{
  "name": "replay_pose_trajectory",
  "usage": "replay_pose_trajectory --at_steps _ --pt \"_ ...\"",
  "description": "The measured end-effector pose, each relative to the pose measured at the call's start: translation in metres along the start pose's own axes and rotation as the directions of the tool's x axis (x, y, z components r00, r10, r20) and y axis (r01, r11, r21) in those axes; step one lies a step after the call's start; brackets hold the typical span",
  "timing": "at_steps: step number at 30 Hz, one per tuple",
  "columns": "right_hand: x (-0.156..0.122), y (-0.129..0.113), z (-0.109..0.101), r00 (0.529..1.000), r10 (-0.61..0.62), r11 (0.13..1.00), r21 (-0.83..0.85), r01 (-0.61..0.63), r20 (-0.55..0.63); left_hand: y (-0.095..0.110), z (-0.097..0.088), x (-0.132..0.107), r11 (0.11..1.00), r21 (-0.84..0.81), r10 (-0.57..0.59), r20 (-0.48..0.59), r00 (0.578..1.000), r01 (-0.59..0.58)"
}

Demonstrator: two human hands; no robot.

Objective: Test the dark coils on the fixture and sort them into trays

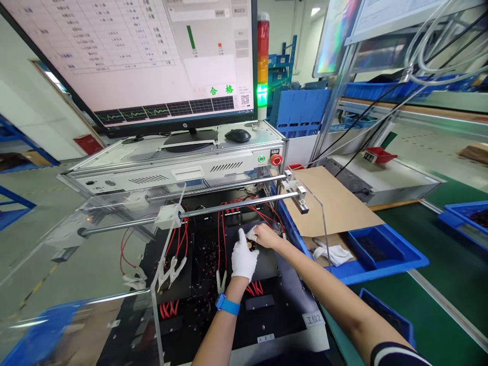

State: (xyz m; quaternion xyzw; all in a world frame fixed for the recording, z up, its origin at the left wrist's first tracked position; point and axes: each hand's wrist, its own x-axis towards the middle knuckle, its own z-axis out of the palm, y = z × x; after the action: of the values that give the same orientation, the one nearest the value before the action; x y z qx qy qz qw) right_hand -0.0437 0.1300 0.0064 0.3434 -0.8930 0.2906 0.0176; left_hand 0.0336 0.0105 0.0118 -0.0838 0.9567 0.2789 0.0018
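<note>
My left hand [244, 260], in a white glove with a blue band at the wrist, is over the black test bench. Its fingers close against a small round part [250, 245] with a pale yellow centre, mostly hidden by both hands. My right hand [264, 236] reaches in from the right, with white coverings on its fingertips. Its fingers are pinched together at the part's far edge, and what they grip is hidden. Red wires [221, 239] run down beside my left hand to pale clips [221, 281].
A clear hinged cover with metal rods [236, 204] stands raised around the bench. Behind are a monitor [133, 56], a mouse [237, 135], a red stop button [276, 159] and a lit signal tower [263, 94]. To the right, a blue tray [414, 260] holds a white glove [335, 254] and cardboard.
</note>
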Motion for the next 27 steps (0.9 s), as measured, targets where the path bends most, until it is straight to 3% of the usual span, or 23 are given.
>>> replay_pose_trajectory --at_steps 2,4,7,9,11,13,17,20,23,25,27 --pt "0.003 0.002 -0.001 0.999 -0.026 0.999 0.037 0.025 0.024 0.0 0.001 0.0 1.0 0.007 0.012 -0.011 1.0 -0.012" --pt "0.004 0.005 0.0 0.999 -0.022 0.98 0.197 0.016 0.031 -0.001 0.001 -0.001 1.0 0.008 0.011 -0.019 1.0 -0.011" --pt "0.0 0.011 0.006 0.997 0.066 0.849 0.522 -0.079 0.044 0.0 0.004 -0.002 1.0 0.015 -0.014 -0.031 0.999 0.014" --pt "-0.005 0.011 0.012 0.991 0.133 0.757 0.642 -0.119 0.026 0.002 0.005 -0.002 1.0 0.018 -0.023 -0.046 0.999 0.024" --pt "-0.011 0.007 0.019 0.983 0.177 0.755 0.648 -0.102 -0.051 0.004 0.005 -0.003 0.999 0.018 -0.035 -0.06 0.998 0.036" --pt "-0.016 -0.001 0.025 0.963 0.227 0.818 0.566 -0.106 -0.148 0.006 0.005 -0.005 0.998 0.013 -0.055 -0.065 0.996 0.056" --pt "-0.019 -0.018 0.034 0.906 0.333 0.907 0.353 -0.231 -0.261 0.004 0.003 -0.009 0.997 -0.058 -0.048 -0.053 0.997 0.045" --pt "-0.016 -0.02 0.038 0.881 0.381 0.895 0.35 -0.275 -0.281 -0.008 0.002 -0.01 0.97 -0.241 0.013 -0.011 1.0 -0.015" --pt "-0.013 -0.016 0.036 0.866 0.416 0.865 0.414 -0.283 -0.277 -0.028 0.0 -0.01 0.825 -0.558 0.123 0.019 0.992 -0.091" --pt "-0.017 -0.016 0.031 0.855 0.426 0.858 0.433 -0.278 -0.295 -0.043 -0.003 -0.01 0.712 -0.684 0.135 -0.089 0.987 -0.159" --pt "-0.028 -0.019 0.024 0.819 0.511 0.82 0.434 -0.373 -0.261 -0.054 -0.005 -0.012 0.734 -0.611 0.165 -0.262 0.951 -0.296"
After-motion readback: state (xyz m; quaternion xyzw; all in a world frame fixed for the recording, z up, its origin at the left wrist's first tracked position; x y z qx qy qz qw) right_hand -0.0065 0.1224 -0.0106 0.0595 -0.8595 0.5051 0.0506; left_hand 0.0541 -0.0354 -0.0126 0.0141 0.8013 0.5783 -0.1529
